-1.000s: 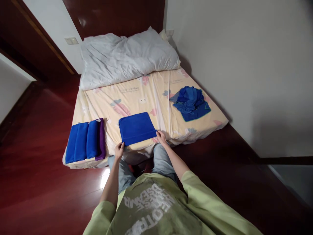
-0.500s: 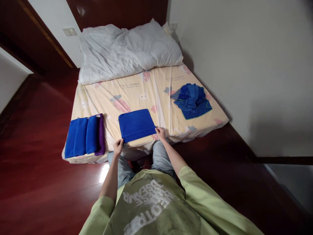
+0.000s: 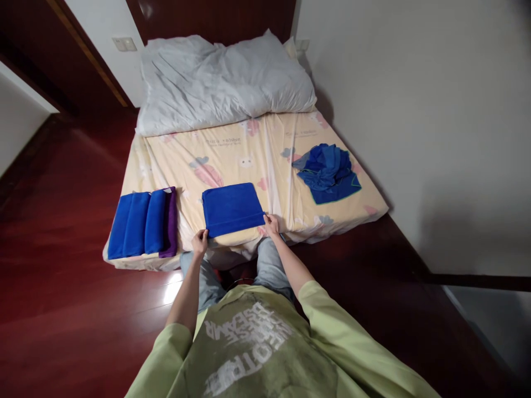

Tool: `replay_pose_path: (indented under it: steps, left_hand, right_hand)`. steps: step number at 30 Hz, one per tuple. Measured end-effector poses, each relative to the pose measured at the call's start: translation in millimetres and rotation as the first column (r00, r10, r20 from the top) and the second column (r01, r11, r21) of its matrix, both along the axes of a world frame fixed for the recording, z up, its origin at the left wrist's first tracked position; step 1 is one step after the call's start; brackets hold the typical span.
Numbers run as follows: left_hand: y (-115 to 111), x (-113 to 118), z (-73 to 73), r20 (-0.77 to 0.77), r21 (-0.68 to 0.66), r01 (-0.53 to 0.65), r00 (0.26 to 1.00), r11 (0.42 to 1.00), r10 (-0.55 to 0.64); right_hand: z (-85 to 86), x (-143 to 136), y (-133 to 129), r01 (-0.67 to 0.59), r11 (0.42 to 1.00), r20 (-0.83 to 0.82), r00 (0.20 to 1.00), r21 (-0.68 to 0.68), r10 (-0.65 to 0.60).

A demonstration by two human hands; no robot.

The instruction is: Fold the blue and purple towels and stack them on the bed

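A blue towel [image 3: 233, 207] lies flat on the bed near its front edge, with a narrow strip folded over along the near side. My left hand [image 3: 200, 242] pinches its near left corner. At the near right corner, my right hand [image 3: 271, 224] is closed on the same towel. To the left lie several folded blue towels [image 3: 136, 224] side by side, partly over a purple towel [image 3: 169, 224]. A crumpled heap of blue cloths [image 3: 327, 171], some with green edging, rests on the right part of the bed.
The bed [image 3: 232, 157] has a pale yellow sheet with carrot and rabbit prints. White bedding [image 3: 224, 83] is heaped at the headboard [image 3: 215, 19]. A white wall [image 3: 415, 110] stands to the right. Dark red flooring [image 3: 74, 287] surrounds the bed.
The camera view has shifted slightly. Both hands keep their hold on the towel's near corners, and the towel looks much the same.
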State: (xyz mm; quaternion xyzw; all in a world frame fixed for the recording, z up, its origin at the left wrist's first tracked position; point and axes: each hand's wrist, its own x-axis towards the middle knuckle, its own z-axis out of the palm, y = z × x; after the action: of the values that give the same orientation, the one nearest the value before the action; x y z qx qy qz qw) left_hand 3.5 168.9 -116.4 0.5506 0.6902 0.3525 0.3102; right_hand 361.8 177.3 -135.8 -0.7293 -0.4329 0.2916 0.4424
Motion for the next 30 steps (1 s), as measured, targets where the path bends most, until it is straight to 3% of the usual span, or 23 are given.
replay_pose_path:
  steps: [16, 23, 28, 30]
  left_hand:
    - [12, -4, -7.0, 0.125, -0.057, -0.092, 0.987, 0.994, 0.098]
    - [12, -1, -0.4, 0.104, -0.051, -0.123, 0.986, 0.991, 0.128]
    - [-3, 3, 8.0, 0.057, -0.004, -0.117, 0.992, 0.993, 0.117]
    - [-16, 2, 10.7, -0.011, 0.079, -0.087, 0.996, 0.993, 0.088]
  right_hand:
    - [-6.2, 9, 5, -0.053, 0.998, -0.051, 0.997, 0.044, 0.055]
    - [-9.1, 8, 9, -0.021, 0.999, -0.090, 0.996, 0.032, 0.024]
    - [2.3, 14, -4, 0.001, 0.997, -0.135, 0.991, 0.080, 0.009]
    - [8.1, 22, -18, 0.009, 0.993, -0.111, 0.994, 0.119, 0.004]
